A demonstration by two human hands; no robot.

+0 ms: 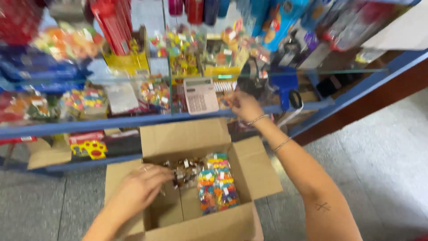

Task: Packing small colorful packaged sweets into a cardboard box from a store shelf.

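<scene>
An open cardboard box (254, 172) stands on the floor in front of a glass display counter. Several small clear packets of colourful items (216, 185) lie inside it, with brownish packets (185, 169) beside them. My left hand (140, 187) reaches into the box, fingers curled at the brownish packets; whether it grips one is blurred. My right hand (244, 106), with bracelets on the wrist, stretches up to the glass counter top next to a pink calculator (200, 95), fingers closed as if on a small packet.
The blue-framed glass counter (133, 120) holds shelves of colourful packets. A tape dispenser (285, 89) sits right of my right hand. More packaged goods hang above. Grey floor (383, 165) spreads to the right.
</scene>
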